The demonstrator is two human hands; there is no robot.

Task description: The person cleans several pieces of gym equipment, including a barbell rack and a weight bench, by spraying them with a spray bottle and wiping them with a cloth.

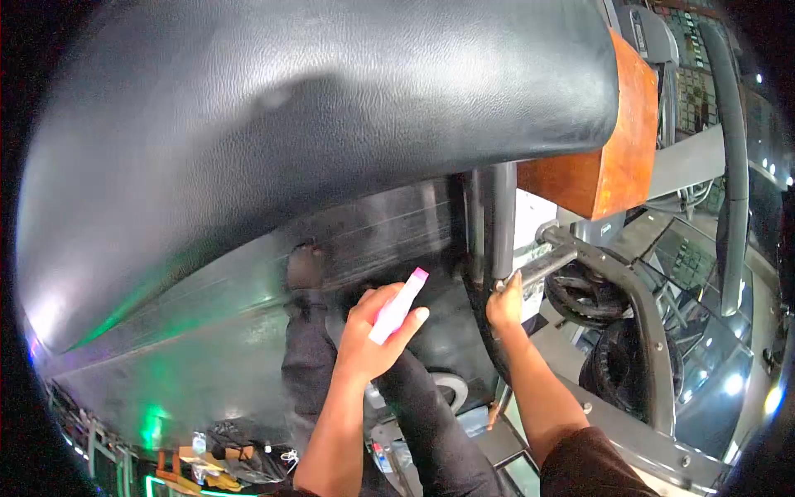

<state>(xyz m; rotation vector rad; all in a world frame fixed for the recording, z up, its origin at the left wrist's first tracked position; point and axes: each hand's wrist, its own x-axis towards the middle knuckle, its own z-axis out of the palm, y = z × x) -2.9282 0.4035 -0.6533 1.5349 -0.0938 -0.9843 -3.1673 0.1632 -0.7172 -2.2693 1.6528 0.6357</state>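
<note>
Left hand (368,335) is up, fingers wrapped around a white bottle with a pink cap (396,308), cap tilted up toward the underside of the big black padded bench (315,108). Right hand (505,305) is clamped on the dark upright tube (497,215) just beside it, near the weight plates (584,294), under the orange-brown panel (617,141)

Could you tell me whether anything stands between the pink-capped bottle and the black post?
Nothing visible does. The left hand holds the bottle, cap toward the post, with a bare gap between. The right hand grips the post's far side.
</note>
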